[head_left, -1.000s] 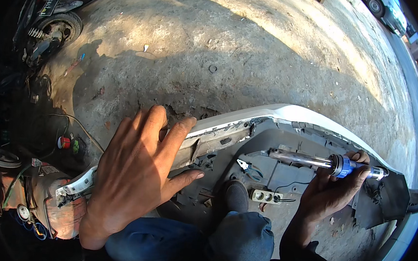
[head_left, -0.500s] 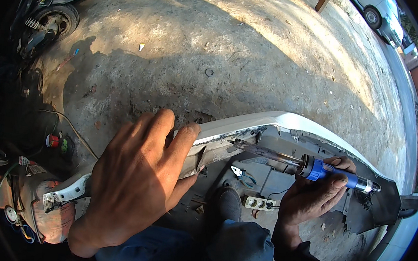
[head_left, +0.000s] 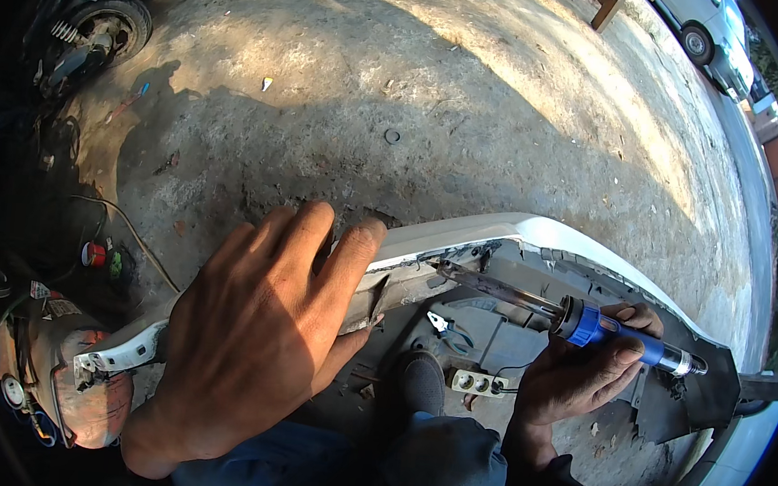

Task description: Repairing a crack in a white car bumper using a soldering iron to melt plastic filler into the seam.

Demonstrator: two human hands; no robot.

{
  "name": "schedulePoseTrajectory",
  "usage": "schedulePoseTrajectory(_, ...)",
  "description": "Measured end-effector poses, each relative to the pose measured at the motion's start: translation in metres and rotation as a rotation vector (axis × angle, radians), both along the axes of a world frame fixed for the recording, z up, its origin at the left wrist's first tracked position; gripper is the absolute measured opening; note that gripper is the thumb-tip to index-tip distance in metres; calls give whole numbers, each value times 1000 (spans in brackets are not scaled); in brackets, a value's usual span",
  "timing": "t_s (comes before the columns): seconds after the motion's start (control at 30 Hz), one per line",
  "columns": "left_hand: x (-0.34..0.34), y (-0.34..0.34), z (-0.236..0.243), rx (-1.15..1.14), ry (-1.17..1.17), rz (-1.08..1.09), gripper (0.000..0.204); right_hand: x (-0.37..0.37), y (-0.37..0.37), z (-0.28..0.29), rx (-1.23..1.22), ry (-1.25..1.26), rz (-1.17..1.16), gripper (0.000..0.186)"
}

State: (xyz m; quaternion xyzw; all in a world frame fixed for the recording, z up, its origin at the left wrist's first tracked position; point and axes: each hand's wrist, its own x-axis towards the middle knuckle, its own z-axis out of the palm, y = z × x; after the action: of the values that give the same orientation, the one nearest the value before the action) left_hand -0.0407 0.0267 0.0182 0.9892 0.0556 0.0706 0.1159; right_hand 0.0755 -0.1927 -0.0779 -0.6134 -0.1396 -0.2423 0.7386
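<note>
A white car bumper (head_left: pixel 482 225) stretches across in front of me, its grey inner side facing me. My left hand (head_left: pixel 253 342) grips its upper edge left of the middle, fingers over the top and thumb on the inner side. In my right hand (head_left: pixel 584 373) is a soldering iron (head_left: pixel 614 338) with a blue handle and a long, darkened metal barrel. The fingers wrap round the handle. Pointing left, the iron's tip rests at the dark, rough seam along the bumper's inner edge, just right of my left hand.
Below the bumper lie pliers (head_left: pixel 450 332) and a white power strip (head_left: pixel 477 382) with a plug in it, near my shoe (head_left: pixel 422 383). An orange tank (head_left: pixel 94 393) with a gauge stands at the lower left. A motorcycle wheel (head_left: pixel 118 30) is at the far left, a parked car (head_left: pixel 707 35) far right.
My view has shifted slightly. Both hands keep their holds, and the iron's tip stays at nearly the same spot on the seam.
</note>
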Motion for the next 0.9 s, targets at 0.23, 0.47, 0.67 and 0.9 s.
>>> schedulePoseTrajectory(0.23, -3, 6, -6, 53, -67, -156, 55, 2, 1, 5, -18, 30, -25, 56)
schedulePoseTrajectory(0.47, -1, 2, -7, 218, -41, -193, 60, 11, -7, 7, -75, 55, 22, 56)
schedulePoseTrajectory(0.67, -3, 1, -6, 236, -28, -174, 63, 16, -3, 10, -33, 38, 111, 47)
schedulePoseTrajectory(0.9, -3, 3, -8, 235, -40, -188, 62, 23, -3, 20, 65, 94, 217, 39)
